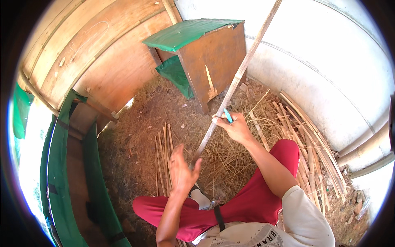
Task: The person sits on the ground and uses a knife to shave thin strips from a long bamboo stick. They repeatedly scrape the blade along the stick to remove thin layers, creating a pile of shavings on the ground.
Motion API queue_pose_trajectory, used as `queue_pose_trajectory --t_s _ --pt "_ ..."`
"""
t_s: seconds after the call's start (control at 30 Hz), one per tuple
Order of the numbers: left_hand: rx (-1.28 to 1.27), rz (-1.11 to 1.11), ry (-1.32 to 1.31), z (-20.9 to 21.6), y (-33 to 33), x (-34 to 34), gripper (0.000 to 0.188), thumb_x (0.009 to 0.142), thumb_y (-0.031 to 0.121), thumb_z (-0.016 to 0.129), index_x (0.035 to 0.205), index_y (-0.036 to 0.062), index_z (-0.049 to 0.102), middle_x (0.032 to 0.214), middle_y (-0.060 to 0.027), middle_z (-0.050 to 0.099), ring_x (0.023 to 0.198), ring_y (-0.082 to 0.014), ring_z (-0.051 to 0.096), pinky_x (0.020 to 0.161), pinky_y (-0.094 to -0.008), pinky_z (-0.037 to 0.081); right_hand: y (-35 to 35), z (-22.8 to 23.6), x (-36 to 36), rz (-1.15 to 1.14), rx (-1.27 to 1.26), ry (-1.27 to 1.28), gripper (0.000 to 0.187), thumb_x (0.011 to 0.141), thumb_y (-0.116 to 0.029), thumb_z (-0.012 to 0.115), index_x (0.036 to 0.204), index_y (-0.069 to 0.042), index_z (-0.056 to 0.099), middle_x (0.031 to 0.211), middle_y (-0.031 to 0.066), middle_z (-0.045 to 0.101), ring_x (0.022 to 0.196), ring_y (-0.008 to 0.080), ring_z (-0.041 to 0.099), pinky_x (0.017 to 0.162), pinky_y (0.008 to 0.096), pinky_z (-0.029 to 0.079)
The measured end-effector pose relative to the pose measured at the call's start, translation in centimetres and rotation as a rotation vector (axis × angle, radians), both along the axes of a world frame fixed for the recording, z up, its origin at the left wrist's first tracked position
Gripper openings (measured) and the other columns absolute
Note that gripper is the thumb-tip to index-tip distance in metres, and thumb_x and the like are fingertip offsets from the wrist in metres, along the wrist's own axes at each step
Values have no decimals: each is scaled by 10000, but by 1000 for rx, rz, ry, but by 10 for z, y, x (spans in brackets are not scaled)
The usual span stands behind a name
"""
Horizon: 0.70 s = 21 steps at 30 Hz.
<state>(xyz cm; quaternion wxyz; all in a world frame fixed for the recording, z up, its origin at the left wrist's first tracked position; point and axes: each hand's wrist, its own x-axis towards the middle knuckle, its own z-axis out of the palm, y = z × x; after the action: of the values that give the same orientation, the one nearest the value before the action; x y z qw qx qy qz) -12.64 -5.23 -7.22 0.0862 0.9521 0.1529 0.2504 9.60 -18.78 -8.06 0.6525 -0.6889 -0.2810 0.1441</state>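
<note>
A long, pale bamboo strip (pixel 242 68) slants from the upper right down toward my lap. My right hand (pixel 236 128) is closed around its middle, with a small turquoise piece (pixel 228 115) sticking up from the grip. That piece looks like the handle of a small tool, but its kind is hidden by my fingers. Close to the strip's lower end is my left hand (pixel 182 169), fingers stretched and thumb apart. The strip passes beside that thumb; whether they touch, I cannot tell.
Split bamboo strips (pixel 310 152) lie piled along the white wall (pixel 321 82) on the right, and a smaller bundle (pixel 161 160) lies left of centre. Dry shavings (pixel 228 164) cover the ground before me. A green-topped wooden cabinet (pixel 216 61) stands ahead; a green-covered bench (pixel 61 177) is left.
</note>
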Motion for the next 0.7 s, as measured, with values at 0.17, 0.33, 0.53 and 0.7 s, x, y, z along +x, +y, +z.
queue_pose_trajectory --t_s 0.17,0.33,0.53,0.7 --pt "-319 98 199 -10 -12 49 412 929 272 668 1141 -39 502 896 -291 658 792 -459 673 686 -524 542 -1 13 -8 55 38 -56 324 889 -292 755 1021 5 751 824 110 727 743 137 646 688 322 504" --pt "-477 144 151 2 -31 46 386 982 300 610 764 -13 557 568 -203 594 529 -345 631 513 -464 471 -14 24 -5 147 -67 -127 393 831 -336 813 1023 2 748 806 87 711 743 140 653 694 316 511" --pt "-710 95 139 25 -32 0 460 962 334 662 686 0 507 535 -74 438 520 -121 392 464 -370 343 -30 33 -4 259 -74 -67 522 775 -379 857 1130 -19 726 790 23 688 717 114 639 670 283 500" --pt "-767 98 118 20 -38 -54 402 965 338 660 794 -18 586 566 -57 486 498 -106 428 447 -336 344 -22 39 -13 212 264 493 367 932 -238 704 1207 1 657 894 49 720 567 34 473 491 219 366"
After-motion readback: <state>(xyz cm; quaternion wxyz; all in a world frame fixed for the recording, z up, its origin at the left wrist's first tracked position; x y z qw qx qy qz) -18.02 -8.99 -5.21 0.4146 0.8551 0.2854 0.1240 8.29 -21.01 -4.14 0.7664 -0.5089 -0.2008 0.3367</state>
